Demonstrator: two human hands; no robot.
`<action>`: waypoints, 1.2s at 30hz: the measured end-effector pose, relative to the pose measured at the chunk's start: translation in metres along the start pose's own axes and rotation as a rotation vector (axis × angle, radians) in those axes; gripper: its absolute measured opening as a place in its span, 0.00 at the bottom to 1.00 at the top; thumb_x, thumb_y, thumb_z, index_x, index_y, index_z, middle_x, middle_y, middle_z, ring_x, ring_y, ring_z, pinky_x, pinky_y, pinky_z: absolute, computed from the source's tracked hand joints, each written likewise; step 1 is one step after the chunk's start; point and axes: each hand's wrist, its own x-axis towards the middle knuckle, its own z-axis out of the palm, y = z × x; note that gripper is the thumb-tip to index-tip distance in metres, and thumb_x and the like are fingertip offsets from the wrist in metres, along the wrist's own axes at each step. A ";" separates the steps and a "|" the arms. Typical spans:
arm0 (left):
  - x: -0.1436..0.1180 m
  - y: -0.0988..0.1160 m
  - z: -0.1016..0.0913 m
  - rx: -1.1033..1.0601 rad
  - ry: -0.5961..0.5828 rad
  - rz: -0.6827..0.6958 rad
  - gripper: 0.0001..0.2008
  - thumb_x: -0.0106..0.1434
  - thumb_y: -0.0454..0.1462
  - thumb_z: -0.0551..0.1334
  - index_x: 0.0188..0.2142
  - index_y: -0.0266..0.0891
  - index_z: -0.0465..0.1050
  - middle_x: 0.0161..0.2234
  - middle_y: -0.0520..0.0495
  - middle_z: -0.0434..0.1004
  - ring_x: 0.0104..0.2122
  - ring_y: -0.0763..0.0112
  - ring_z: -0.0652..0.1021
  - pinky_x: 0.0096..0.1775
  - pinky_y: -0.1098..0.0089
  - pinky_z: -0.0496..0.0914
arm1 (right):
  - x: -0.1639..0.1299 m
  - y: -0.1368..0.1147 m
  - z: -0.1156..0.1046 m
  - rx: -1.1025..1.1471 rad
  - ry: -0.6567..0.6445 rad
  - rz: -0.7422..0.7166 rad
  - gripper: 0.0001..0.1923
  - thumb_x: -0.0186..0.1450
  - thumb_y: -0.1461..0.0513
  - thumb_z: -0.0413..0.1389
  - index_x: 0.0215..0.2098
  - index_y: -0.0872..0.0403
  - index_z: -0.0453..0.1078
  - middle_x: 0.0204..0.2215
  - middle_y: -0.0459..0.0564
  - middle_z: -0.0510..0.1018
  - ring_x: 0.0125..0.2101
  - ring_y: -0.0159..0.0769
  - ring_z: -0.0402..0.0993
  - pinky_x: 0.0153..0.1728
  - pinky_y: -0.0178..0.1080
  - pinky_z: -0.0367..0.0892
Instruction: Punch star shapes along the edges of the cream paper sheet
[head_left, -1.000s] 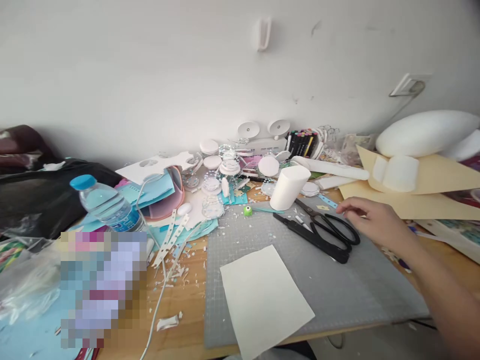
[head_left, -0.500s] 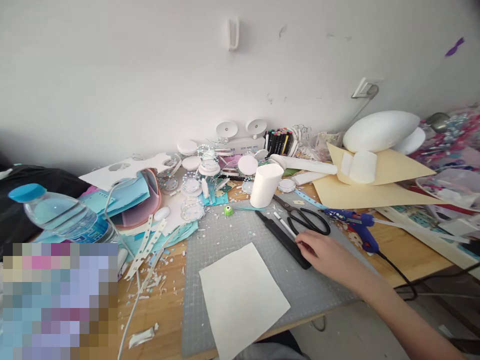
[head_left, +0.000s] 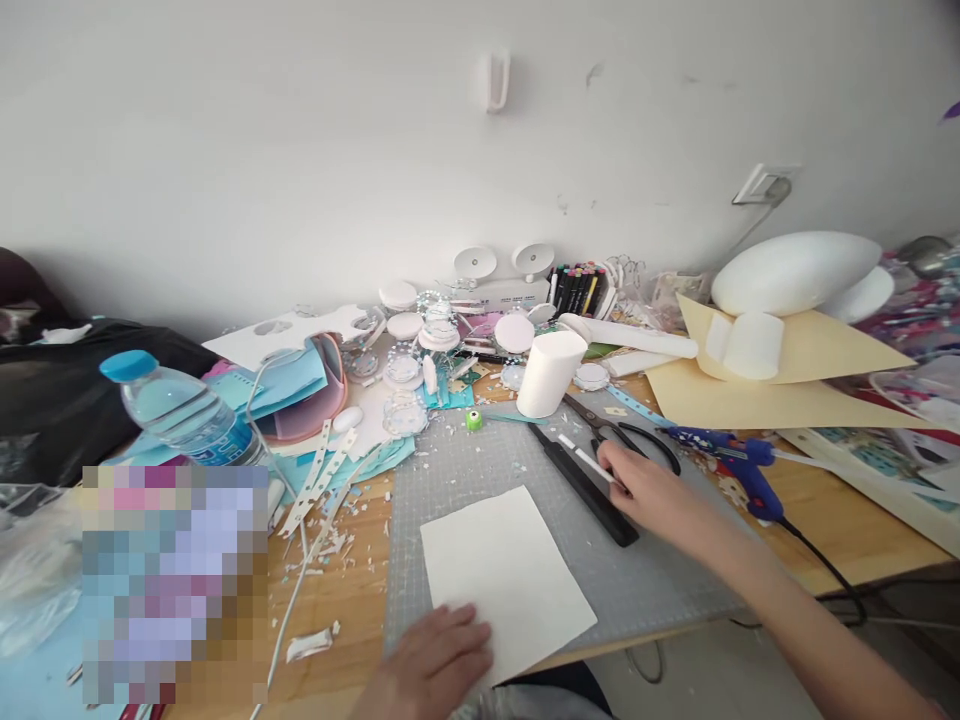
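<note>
My left hand (head_left: 442,655) lies flat on the lower left edge of a white sheet of paper (head_left: 506,565), its fingers stretched out. The sheet rests on a grey cutting mat (head_left: 427,490). Between the fingertips of my right hand (head_left: 637,485) is a slim white pen (head_left: 585,456), pinched near its lower end. Just under that hand lies a black, long-handled tool (head_left: 589,490) with a narrow tip. Black-handled scissors (head_left: 652,435) sit right behind the fingers, partly covered by them. An upright white oval cylinder (head_left: 551,375) stands beyond the pen.
A blue glue gun (head_left: 727,460) with its cord lies to the right, by cream sheets (head_left: 780,400) bearing white foam pieces. A water bottle (head_left: 184,415) leans at left near a white cable (head_left: 289,610) and paper scraps. A small green punch (head_left: 473,420) sits at the mat's back.
My left hand has come into view and settled on the paper. My right hand has lifted the white pen slightly from beside the black tool. The view has shifted left.
</note>
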 end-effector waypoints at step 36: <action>0.022 0.049 -0.026 -0.228 -0.100 -0.082 0.25 0.73 0.47 0.43 0.23 0.43 0.65 0.17 0.55 0.64 0.15 0.77 0.65 0.18 0.76 0.59 | -0.085 -0.112 0.008 1.174 -0.706 -0.315 0.13 0.65 0.48 0.54 0.33 0.45 0.75 0.25 0.46 0.74 0.27 0.35 0.69 0.24 0.35 0.61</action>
